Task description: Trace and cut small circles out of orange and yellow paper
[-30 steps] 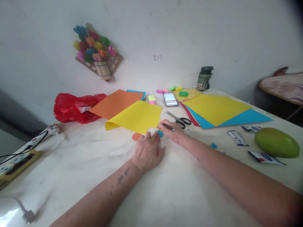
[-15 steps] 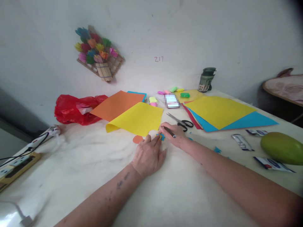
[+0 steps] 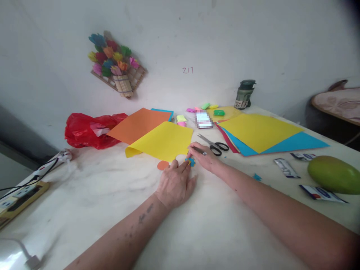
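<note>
My left hand (image 3: 176, 182) lies palm down on the white table, fingers spread, its fingertips on a small blue and yellow paper cutout (image 3: 191, 162). Just right of the cutout, my right hand (image 3: 203, 157) is closed around a dark pen-like tool (image 3: 199, 150) that slants over the hand. An orange paper circle (image 3: 163, 165) rests by the left fingers. Behind the hands lies a yellow sheet (image 3: 168, 142) with one curled corner and a round notch at its front edge. Scissors (image 3: 212, 144) with black handles lie behind my right hand.
An orange sheet (image 3: 140, 125) and red bag (image 3: 90, 129) are at the back left. Yellow and blue sheets (image 3: 261, 131), a bottle (image 3: 245, 93), a phone (image 3: 204, 119), a green mango (image 3: 333, 174) and small packets (image 3: 287, 168) stand or lie rightward. A power strip (image 3: 24, 198) lies far left.
My right hand has shifted slightly left, and the dark tool now tilts flatter. My left hand stays on the cutout. The view has moved very slightly.
</note>
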The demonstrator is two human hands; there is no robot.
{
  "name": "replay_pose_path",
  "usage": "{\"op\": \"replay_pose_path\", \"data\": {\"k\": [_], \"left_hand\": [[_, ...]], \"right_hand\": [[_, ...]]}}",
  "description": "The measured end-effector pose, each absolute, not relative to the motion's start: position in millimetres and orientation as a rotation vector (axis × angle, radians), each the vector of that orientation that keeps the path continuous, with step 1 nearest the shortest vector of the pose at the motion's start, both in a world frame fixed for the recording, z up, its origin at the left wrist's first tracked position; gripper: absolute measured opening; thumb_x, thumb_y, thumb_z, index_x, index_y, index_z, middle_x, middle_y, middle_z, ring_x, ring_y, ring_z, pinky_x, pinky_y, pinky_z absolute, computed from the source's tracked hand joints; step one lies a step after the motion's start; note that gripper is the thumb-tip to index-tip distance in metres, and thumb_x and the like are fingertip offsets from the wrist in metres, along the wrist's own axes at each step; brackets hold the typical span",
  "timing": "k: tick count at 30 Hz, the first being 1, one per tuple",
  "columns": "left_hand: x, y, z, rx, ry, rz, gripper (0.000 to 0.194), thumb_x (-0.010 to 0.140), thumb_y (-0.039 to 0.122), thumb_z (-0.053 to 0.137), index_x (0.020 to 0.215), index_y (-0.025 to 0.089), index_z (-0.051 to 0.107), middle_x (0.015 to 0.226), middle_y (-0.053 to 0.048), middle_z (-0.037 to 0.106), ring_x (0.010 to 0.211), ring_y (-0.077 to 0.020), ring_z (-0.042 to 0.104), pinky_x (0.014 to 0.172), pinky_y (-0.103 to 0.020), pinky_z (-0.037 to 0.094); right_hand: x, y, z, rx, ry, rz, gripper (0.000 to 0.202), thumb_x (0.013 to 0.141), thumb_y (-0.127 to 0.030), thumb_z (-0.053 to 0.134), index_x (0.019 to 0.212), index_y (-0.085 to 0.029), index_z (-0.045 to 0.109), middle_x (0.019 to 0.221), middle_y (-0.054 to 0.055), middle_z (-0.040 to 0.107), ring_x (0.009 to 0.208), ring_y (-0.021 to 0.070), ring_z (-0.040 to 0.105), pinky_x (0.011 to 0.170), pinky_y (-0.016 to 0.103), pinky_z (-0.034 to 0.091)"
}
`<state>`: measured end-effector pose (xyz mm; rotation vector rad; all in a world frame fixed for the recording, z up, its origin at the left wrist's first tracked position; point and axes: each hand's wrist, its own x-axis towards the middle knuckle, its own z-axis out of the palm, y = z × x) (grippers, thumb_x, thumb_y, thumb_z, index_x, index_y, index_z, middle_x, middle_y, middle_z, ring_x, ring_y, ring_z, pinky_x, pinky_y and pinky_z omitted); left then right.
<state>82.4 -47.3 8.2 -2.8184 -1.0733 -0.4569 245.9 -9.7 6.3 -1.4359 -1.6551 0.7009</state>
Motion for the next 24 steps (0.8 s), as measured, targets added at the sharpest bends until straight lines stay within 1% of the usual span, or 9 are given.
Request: {"op": "replay_pose_path", "data": {"k": [6, 8, 11, 12, 18, 21, 24], "left_hand": [[83.1, -46.5, 8.5, -2.814, -1.070, -0.447, 0.040, 0.085, 0.038, 0.034, 0.110, 0.014, 0.056, 0.117, -0.009, 0.055, 0.088, -0.0254, 0.045, 0.074, -0.041, 0.042], [83.3, -46.6, 9.0, -2.815, -1.061, -0.441, 0.040, 0.085, 0.037, 0.035, 0.110, 0.013, 0.056, 0.117, -0.010, 0.055, 0.089, -0.0256, 0.045, 0.074, -0.041, 0.042], [83.4, -47.0, 9.5, -2.816, -1.047, -0.448, 0.040, 0.085, 0.036, 0.035, 0.110, 0.013, 0.055, 0.118, -0.010, 0.054, 0.090, -0.0258, 0.045, 0.075, -0.041, 0.041], [83.5, -47.1, 9.5, -2.815, -1.044, -0.452, 0.040, 0.085, 0.037, 0.035, 0.111, 0.013, 0.055, 0.118, -0.010, 0.054, 0.090, -0.0259, 0.045, 0.076, -0.041, 0.041], [83.8, -46.5, 8.6, -2.818, -1.039, -0.447, 0.040, 0.085, 0.038, 0.033, 0.107, 0.013, 0.056, 0.116, -0.010, 0.055, 0.089, -0.0259, 0.045, 0.076, -0.041, 0.041], [83.9, -46.1, 8.3, -2.823, -1.031, -0.441, 0.042, 0.085, 0.038, 0.033, 0.109, 0.012, 0.056, 0.117, -0.011, 0.055, 0.089, -0.0261, 0.044, 0.076, -0.042, 0.042], [83.9, -46.2, 8.5, -2.821, -1.034, -0.441, 0.043, 0.085, 0.038, 0.033, 0.111, 0.012, 0.055, 0.118, -0.011, 0.054, 0.090, -0.0266, 0.044, 0.076, -0.042, 0.042]], "right_hand": [[248.3, -9.7, 0.9, -1.336, -1.642, 0.708, 0.024, 0.083, -0.042, 0.039, 0.083, -0.023, 0.053, 0.073, -0.002, 0.067, 0.074, 0.0140, 0.060, 0.071, 0.027, 0.043], [248.4, -10.7, 1.6, -1.312, -1.580, 0.728, 0.027, 0.082, -0.045, 0.040, 0.082, -0.022, 0.053, 0.074, -0.002, 0.066, 0.067, 0.0129, 0.059, 0.066, 0.026, 0.044], [246.9, -13.4, 8.9, -1.277, -1.458, 0.763, 0.031, 0.081, -0.050, 0.039, 0.085, -0.022, 0.052, 0.077, -0.001, 0.066, 0.051, 0.0095, 0.054, 0.055, 0.024, 0.044], [246.0, -14.4, 12.6, -1.258, -1.429, 0.769, 0.031, 0.081, -0.050, 0.038, 0.086, -0.021, 0.051, 0.079, 0.000, 0.066, 0.049, 0.0087, 0.053, 0.054, 0.023, 0.044], [242.7, -15.1, 28.0, -1.262, -1.401, 0.925, 0.029, 0.083, -0.048, 0.039, 0.090, -0.022, 0.050, 0.101, 0.005, 0.064, 0.060, 0.0100, 0.062, 0.058, 0.024, 0.048], [244.3, -8.7, 25.5, -1.315, -1.457, 0.983, 0.029, 0.082, -0.047, 0.041, 0.087, -0.021, 0.051, 0.101, 0.006, 0.064, 0.065, 0.0119, 0.063, 0.065, 0.027, 0.049], [243.0, 1.9, 21.8, -1.285, -1.473, 1.052, 0.026, 0.083, -0.043, 0.043, 0.083, -0.018, 0.051, 0.092, 0.008, 0.066, 0.076, 0.0144, 0.064, 0.074, 0.029, 0.049]]}}
